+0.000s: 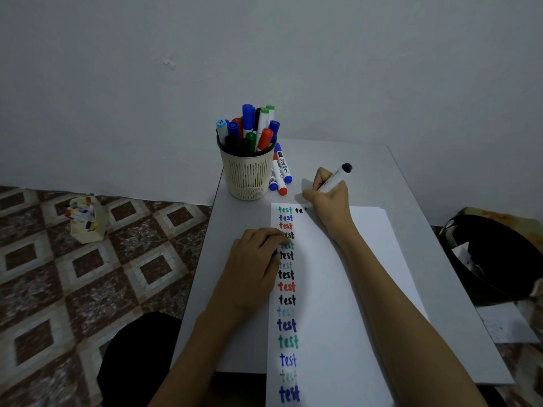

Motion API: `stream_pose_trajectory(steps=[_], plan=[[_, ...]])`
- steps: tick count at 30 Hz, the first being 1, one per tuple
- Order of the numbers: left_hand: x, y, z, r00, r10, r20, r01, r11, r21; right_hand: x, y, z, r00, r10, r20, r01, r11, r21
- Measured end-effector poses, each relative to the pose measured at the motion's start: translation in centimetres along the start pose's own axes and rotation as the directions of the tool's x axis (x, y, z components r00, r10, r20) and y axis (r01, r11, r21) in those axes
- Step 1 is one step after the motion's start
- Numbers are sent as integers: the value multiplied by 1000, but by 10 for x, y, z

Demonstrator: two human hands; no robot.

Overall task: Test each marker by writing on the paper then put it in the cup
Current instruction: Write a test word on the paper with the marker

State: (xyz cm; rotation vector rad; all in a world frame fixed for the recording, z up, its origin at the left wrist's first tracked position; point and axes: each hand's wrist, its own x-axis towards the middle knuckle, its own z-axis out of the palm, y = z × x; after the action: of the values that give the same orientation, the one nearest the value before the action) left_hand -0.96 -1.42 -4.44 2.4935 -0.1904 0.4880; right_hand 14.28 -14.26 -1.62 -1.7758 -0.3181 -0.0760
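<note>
My right hand (329, 198) grips a black marker (338, 177) with its tip on the white paper (346, 289), beside a fresh black "te" at the top of a second column. A long column of coloured "test" words runs down the paper's left side. My left hand (252, 265) rests on the paper's left edge with fingers curled; a small dark object under the fingers is unclear. A beige slotted cup (248, 174) behind the paper holds several capped markers. Three loose markers (280, 171) lie right of the cup.
The small grey table (417, 201) stands against a pale wall. On the tiled floor at left sits a beige holder (86, 218) with several small markers. A black bag (496, 259) lies at the right.
</note>
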Motion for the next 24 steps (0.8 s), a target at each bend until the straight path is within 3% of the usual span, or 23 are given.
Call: stream_pose_trajectory(steps=[11, 14, 18, 24], plan=[[0, 1, -1, 1000, -7, 4, 7, 1000, -7, 0, 0, -2, 999, 2, 35, -4, 999, 48], [-1, 1, -1, 1000, -1, -7, 1, 1000, -11, 0, 2, -2, 999, 17, -37, -14, 996, 89], [0, 1, -2, 1000, 11, -27, -12, 999, -40, 0, 3, 1, 999, -10, -45, 10, 1000, 3], [-1, 1, -2, 999, 15, -46, -19, 997, -70, 2, 5, -1, 999, -11, -45, 12, 1000, 28]])
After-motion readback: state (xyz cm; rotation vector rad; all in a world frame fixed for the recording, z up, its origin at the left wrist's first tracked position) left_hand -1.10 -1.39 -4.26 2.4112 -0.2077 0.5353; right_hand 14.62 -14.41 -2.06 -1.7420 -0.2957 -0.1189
